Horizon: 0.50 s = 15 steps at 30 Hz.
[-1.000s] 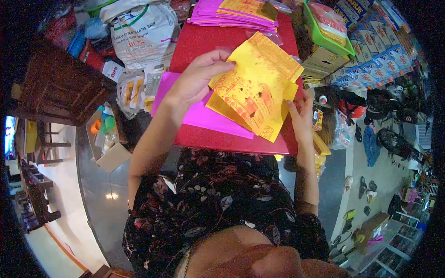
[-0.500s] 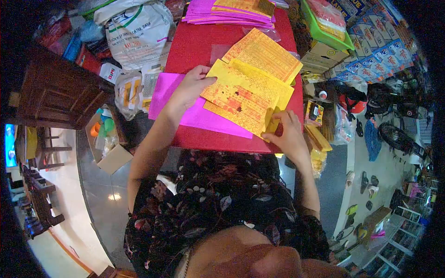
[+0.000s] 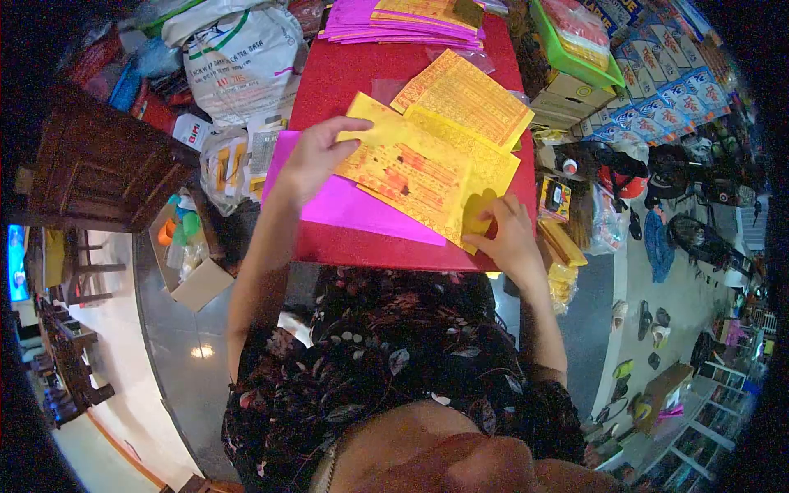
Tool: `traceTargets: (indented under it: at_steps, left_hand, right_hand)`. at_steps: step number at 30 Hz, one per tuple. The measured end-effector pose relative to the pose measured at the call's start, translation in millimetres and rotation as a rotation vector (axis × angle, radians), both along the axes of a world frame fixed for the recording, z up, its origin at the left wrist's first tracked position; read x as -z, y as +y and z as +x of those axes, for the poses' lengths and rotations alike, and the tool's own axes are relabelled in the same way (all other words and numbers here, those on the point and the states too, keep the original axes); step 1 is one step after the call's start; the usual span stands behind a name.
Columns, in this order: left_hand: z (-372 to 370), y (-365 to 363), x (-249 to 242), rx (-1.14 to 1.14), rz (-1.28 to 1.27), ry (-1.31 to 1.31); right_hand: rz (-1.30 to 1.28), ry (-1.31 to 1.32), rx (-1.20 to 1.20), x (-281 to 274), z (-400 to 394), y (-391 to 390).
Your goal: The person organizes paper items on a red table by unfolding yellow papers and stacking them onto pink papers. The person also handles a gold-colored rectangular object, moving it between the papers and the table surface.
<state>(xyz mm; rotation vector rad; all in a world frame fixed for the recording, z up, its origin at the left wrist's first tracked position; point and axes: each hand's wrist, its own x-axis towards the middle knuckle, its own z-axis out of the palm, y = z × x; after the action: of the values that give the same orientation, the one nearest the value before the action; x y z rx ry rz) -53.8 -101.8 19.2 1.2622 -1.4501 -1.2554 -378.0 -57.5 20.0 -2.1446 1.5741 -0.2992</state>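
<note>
My left hand (image 3: 316, 160) pinches the left end of a yellow paper sheet with red print and dark specks (image 3: 403, 177). That sheet lies slanted over another yellow patterned sheet (image 3: 477, 156). At the lower right corner of the yellow sheets, my right hand (image 3: 508, 238) has thumb and forefinger on the paper edge, with a shadow beneath them. Farther back rests an orange-patterned yellow sheet (image 3: 468, 99). Under the left side of the papers spreads a bright pink sheet (image 3: 374, 214), partly covered by my left forearm and the yellow sheets.
The red table (image 3: 337, 86) bears a stack of pink and yellow papers (image 3: 403, 29) at its far end. A white sack (image 3: 242, 66) and an open cardboard box (image 3: 201, 283) stand left. A green basket (image 3: 567, 53) and yellow packets (image 3: 563, 267) are on the right.
My left hand has moved left, drawing the red-printed yellow sheet with it, so more of the patterned sheet underneath shows. My right hand has stayed almost in place at the corner.
</note>
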Motion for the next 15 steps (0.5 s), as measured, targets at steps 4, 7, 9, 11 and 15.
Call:
traceTargets:
  at_steps: [4, 7, 9, 11, 15]
  left_hand:
    - [18, 25, -52, -0.197, -0.224, -0.249]
    - [31, 37, -66, -0.297, -0.189, -0.161]
    - [33, 43, -71, -0.337, -0.236, -0.152]
    - [33, 49, -76, -0.357, -0.214, -0.103]
    - [32, 53, -84, -0.414, -0.228, -0.030]
  right_hand:
    - [0.079, -0.107, 0.014, -1, 3, -1]
    - [0.096, -0.090, 0.015, -5, 7, -1]
    - [0.092, -0.092, 0.018, -1, 6, -2]
    - [0.083, -0.076, 0.011, 1, 6, -2]
    - [0.246, -0.061, 0.048, -9, 10, -2]
